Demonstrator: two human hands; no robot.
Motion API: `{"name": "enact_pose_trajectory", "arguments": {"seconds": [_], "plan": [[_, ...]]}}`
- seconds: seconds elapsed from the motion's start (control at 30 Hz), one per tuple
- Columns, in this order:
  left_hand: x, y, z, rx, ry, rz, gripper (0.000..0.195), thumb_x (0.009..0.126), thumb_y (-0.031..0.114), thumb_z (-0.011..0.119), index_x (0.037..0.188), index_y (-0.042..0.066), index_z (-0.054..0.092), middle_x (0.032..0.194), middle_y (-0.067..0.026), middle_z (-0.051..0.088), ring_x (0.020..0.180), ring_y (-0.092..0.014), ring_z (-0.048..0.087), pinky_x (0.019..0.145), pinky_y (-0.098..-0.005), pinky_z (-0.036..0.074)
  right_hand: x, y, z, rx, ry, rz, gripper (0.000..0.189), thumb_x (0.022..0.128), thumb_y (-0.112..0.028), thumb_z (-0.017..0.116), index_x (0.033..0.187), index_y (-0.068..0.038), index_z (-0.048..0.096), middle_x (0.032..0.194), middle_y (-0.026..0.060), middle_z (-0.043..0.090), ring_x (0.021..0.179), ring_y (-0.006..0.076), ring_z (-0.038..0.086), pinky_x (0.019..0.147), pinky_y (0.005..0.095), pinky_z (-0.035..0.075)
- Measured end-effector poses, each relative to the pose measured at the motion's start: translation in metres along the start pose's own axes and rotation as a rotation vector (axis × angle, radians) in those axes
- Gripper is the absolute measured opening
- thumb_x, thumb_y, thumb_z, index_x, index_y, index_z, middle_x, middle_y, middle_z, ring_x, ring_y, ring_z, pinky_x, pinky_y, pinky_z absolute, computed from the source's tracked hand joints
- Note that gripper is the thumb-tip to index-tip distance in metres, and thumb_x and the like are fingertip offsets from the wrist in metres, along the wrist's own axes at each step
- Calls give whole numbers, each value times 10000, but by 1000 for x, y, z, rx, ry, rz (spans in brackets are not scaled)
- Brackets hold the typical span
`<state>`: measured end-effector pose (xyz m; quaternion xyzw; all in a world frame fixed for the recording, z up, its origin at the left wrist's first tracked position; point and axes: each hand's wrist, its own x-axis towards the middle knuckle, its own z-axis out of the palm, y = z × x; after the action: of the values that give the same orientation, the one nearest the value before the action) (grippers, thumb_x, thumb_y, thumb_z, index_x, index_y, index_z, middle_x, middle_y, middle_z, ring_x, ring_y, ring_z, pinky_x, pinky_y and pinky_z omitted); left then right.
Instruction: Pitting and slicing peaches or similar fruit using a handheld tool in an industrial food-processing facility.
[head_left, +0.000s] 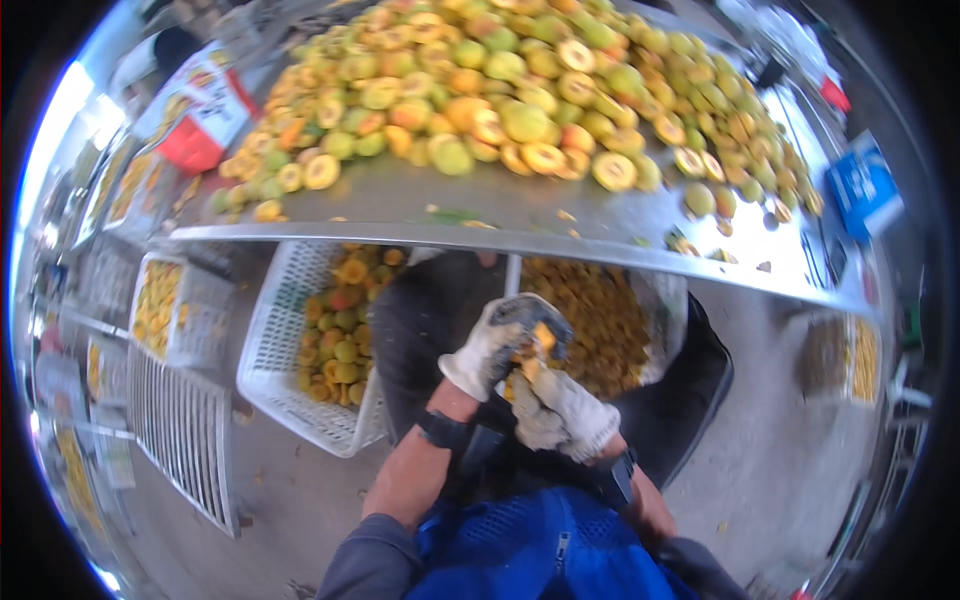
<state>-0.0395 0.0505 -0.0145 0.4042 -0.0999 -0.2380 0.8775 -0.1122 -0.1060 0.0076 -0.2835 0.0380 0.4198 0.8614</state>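
My left hand (502, 345), in a white work glove with dark, soiled fingers, is closed around an orange-yellow piece of fruit (544, 336). Against it, from below right, my right hand (562, 412) in a pale knitted glove pinches fruit flesh (530, 369) at its fingertips. Whether a tool is between the hands cannot be seen. Both hands are over my lap, nearer to me than the metal table (510, 196), which bears a large heap of green-yellow peaches or similar stone fruit (525, 120), many cut in half with stones showing.
A white plastic crate (277, 322) of fruit stands left of my legs; a container of brownish-orange pieces (592, 322) lies between my knees. The table's metal edge (450, 234) crosses before me. Further left are a metal rack (180, 427) and another crate (199, 322). A blue packet (866, 187) is at right.
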Motion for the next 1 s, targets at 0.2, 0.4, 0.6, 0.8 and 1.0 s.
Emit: {"name": "enact_pose_trajectory", "arguments": {"seconds": [0.2,0.4,0.6,0.8,1.0], "plan": [[12,-11,14,36,50,5,459,801,331,715,1017,-55,593,941,-167,660,787,-234,658,716,-325,546,-9,-1,-13,43,79,3,263,927,-349,587,896,-91,541,628,-31,452,451,69,371,401,218,282],[10,-16,23,207,115,59,430,810,308,714,1015,-52,599,928,-154,662,779,-218,662,700,-310,547,-12,6,-9,90,159,-25,262,935,-343,575,904,-84,550,638,-17,478,453,82,395,401,226,300],[8,-47,7,133,280,56,500,885,445,599,1034,-33,599,911,-130,660,745,-199,657,634,-285,542,-7,6,-22,-256,256,-90,309,949,-360,542,856,-69,590,602,-14,487,460,92,412,416,240,306],[10,-52,12,-218,380,5,518,905,481,554,1021,-21,602,867,-129,661,707,-205,639,615,-280,531,-11,-5,-30,-352,236,-44,332,950,-382,532,847,-72,590,585,-18,471,456,96,408,414,239,289],[10,-46,13,-172,135,-201,621,923,585,437,1061,0,595,917,-118,660,757,-195,645,649,-267,534,-13,8,-22,64,135,-1,340,927,-407,558,861,-74,563,610,-17,468,450,89,388,401,236,276]]}}
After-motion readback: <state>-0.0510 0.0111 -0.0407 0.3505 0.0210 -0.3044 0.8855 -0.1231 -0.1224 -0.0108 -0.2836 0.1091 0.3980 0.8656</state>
